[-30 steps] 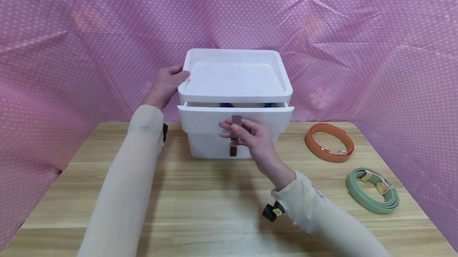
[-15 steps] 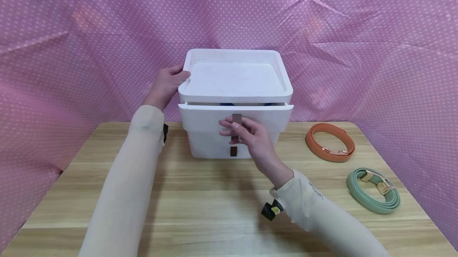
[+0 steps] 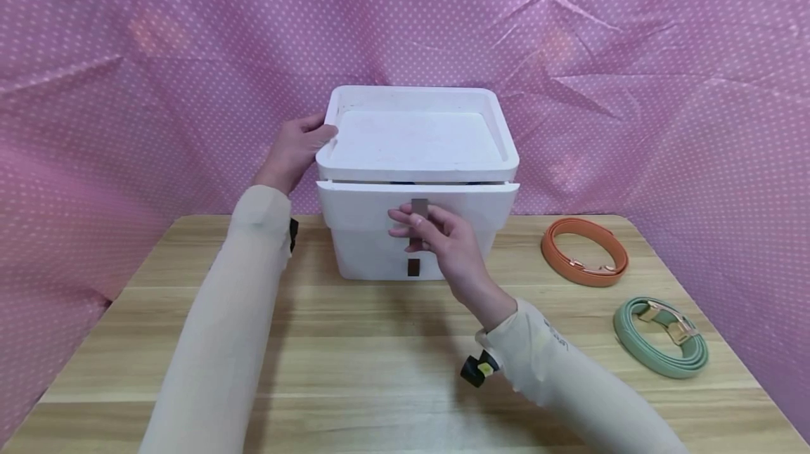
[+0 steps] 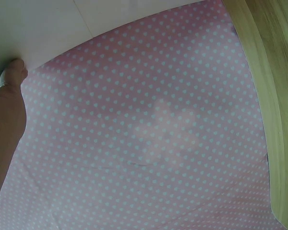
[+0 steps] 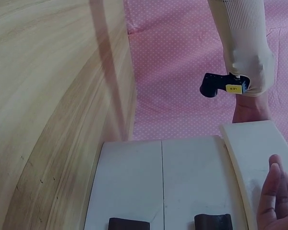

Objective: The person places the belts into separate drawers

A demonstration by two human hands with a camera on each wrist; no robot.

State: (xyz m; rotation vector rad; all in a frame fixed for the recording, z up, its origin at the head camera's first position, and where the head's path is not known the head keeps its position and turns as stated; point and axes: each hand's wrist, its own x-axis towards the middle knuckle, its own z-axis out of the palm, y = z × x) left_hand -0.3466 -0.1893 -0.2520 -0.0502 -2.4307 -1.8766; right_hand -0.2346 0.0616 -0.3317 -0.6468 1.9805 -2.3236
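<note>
A small white drawer cabinet [image 3: 418, 134] with a raised rim round its top stands at the back of the table. Its top drawer [image 3: 361, 204] is slightly pulled out, and dark blue bits show through the narrow gap. My left hand [image 3: 293, 152] grips the cabinet's left rim, thumb over the edge. At the drawer front, my right hand [image 3: 452, 247] pinches the brown handle [image 3: 420, 207] between thumb and fingers. The right wrist view shows the right fingers [image 5: 273, 191] in front of the drawer, with two lower handles [image 5: 213, 222] beside them.
On the right of the wooden table [image 3: 380, 370] lie a coiled orange belt [image 3: 560, 261] and, nearer, a coiled green belt [image 3: 658, 362] with a gold buckle. A pink dotted cloth [image 3: 405, 18] hangs close behind the cabinet and along both sides.
The top drawer has slid inward a little, narrowing the gap above it. My right hand has moved slightly forward with the handle; my left hand stays on the rim.
</note>
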